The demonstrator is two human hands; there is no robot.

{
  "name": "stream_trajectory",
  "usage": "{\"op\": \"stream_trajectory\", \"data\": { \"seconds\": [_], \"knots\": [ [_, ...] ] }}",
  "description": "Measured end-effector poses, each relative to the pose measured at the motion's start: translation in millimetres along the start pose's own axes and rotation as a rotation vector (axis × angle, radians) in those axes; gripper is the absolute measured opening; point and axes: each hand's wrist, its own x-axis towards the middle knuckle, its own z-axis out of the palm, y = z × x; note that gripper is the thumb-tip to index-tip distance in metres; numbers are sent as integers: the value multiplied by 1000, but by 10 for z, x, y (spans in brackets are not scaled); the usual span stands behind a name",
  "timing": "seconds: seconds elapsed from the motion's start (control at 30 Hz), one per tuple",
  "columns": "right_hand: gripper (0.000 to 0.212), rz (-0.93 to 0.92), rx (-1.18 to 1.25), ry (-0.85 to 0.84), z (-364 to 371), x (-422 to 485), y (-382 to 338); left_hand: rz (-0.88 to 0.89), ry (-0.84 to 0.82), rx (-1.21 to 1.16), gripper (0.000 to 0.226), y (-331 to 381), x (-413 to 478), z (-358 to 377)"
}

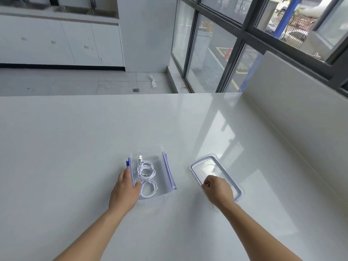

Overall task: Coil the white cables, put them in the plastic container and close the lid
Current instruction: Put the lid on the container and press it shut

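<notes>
My left hand [125, 189] held the plastic container [168, 172] by its left wall: fingers laid along the outside, thumb hooked over the rim to the inside, a plain clamping grip. The container stood open on the white counter [75, 147], its blue-edged clip flaps folded out on the left and right sides. Inside the container lay the white cables [146, 175], coiled into two loose rings, one towards the far end and one towards the near end, with a USB plug [140, 158] poking out at the far-left corner. To the right of the container, well apart from it, the lid [211, 163] lay flat on the counter – clear, with a blue seal round its edge. My right hand [218, 189] was over the lid's near half, fingers curled downward, thumb and forefinger close together at the edge facing the container – whether they had actually closed on the lid I cannot tell.
</notes>
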Motion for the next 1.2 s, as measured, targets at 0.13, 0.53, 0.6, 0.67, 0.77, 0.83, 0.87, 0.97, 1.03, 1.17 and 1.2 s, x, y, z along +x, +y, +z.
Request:
{"op": "stream_trajectory", "data": {
  "seconds": [0.13, 0.53, 0.6, 0.67, 0.77, 0.83, 0.87, 0.97, 1.03, 1.17, 1.2],
  "knots": [
    [20, -38, -64, -3, 63, 20, 156, -30, -26, -10, 74, 23, -25, 93],
    [18, -113, -254, -97, 114, 97, 181, -49, -5, -88, 62, -18, -16, 134],
    [10, -129, -280, -109, 95, 105, 170, -44, -7, -75, 61, -20, -20, 126],
    [5, -148, -318, -111, 60, 99, 147, -43, -7, -73, 61, -21, -18, 119],
    [23, -186, -332, -32, -26, 74, 78, -29, -11, -90, 61, -39, -41, 124],
    [27, -209, -302, 54, -143, 71, 1, -20, -14, -97, 62, -69, -44, 123],
    [23, -221, -275, 96, -219, 81, -37, -15, -15, -97, 62, -84, -38, 117],
    [11, -258, -198, 225, -485, 92, -128, -14, -27, -105, 61, -82, -20, 103],
    [11, -255, -95, 266, -660, 62, -210, -17, -33, -117, 60, -82, -15, 94],
    [14, -168, 299, 218, -949, -64, -427, -28, -47, -148, 61, -69, -14, 71],
    [15, -162, 419, 194, -997, -95, -478, -32, -50, -160, 61, -65, -15, 70]
  ]
}}
